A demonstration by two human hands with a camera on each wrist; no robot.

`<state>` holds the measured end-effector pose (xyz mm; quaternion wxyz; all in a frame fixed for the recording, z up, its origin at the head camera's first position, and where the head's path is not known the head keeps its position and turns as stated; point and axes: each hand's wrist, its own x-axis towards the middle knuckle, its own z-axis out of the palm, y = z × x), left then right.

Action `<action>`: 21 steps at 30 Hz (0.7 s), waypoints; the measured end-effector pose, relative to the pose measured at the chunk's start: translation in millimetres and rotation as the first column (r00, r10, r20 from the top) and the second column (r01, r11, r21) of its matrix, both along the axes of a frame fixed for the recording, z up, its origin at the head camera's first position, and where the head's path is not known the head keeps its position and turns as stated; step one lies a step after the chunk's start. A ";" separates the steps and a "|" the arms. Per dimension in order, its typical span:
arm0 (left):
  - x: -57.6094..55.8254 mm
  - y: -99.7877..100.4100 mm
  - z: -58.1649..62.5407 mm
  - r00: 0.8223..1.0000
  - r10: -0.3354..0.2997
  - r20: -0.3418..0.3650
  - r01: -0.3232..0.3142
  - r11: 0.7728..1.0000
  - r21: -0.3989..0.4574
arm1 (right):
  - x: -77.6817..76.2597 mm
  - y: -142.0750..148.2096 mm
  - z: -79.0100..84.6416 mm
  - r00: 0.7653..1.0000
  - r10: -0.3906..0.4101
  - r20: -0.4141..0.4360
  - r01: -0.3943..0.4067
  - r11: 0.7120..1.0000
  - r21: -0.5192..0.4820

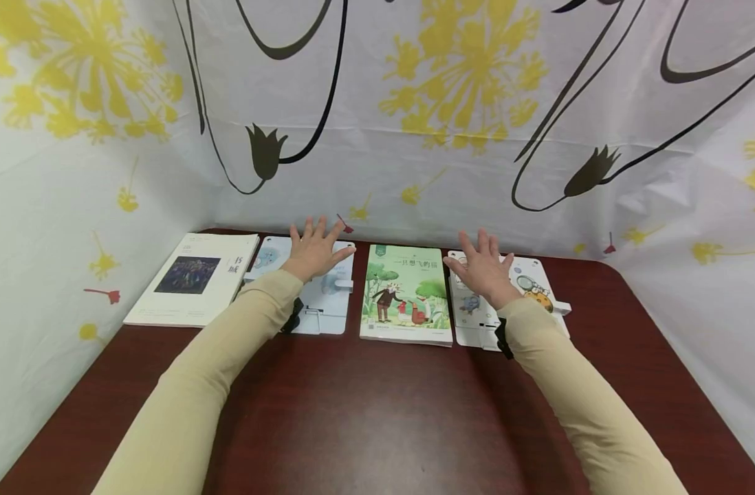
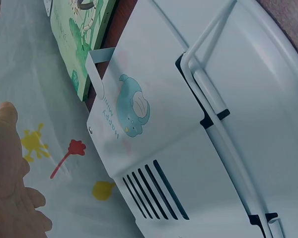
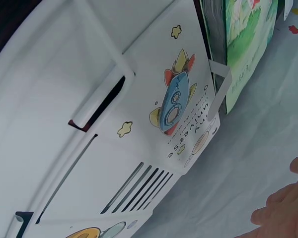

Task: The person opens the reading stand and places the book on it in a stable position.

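Observation:
My left hand (image 1: 312, 258) is spread, palm down, over a pale blue folding book stand (image 1: 333, 316) with a small bird print and slots. My right hand (image 1: 485, 271) spreads its fingers the same way over a white folding book stand (image 1: 467, 323) printed with a rocket and stars. Both stands lie folded flat, with a wire bracket on the face seen by the wrist cameras. Neither hand holds anything. Between the stands lies a green picture book (image 1: 408, 295) with cartoon animals on its cover.
A white book (image 1: 185, 285) with a dark picture lies at the left end of the row. The dark red-brown table (image 1: 365, 405) stretches toward me. A patterned white curtain (image 1: 365, 103) hangs close behind the row and along both sides.

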<state>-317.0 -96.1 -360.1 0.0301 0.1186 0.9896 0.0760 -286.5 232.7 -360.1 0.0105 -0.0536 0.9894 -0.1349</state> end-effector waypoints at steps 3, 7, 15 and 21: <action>0.2 -0.5 -0.4 1.000 -0.001 0.000 0.001 1.000 -0.011 | -0.2 -0.8 -1.4 1.000 0.000 -0.004 0.000 1.000 0.006; -0.1 -1.5 -0.5 1.000 -0.001 0.000 0.001 1.000 -0.027 | -0.6 -2.8 -2.0 1.000 0.001 -0.003 -0.001 1.000 0.023; 1.3 -3.6 0.6 1.000 -0.003 -0.011 0.003 1.000 -0.013 | -0.5 -4.0 1.8 1.000 0.017 0.005 -0.017 0.999 0.039; 10.0 -15.4 -1.6 0.999 -0.042 -0.020 0.042 0.999 -0.005 | 10.7 -12.1 -1.2 0.997 0.071 -0.030 -0.070 0.997 0.031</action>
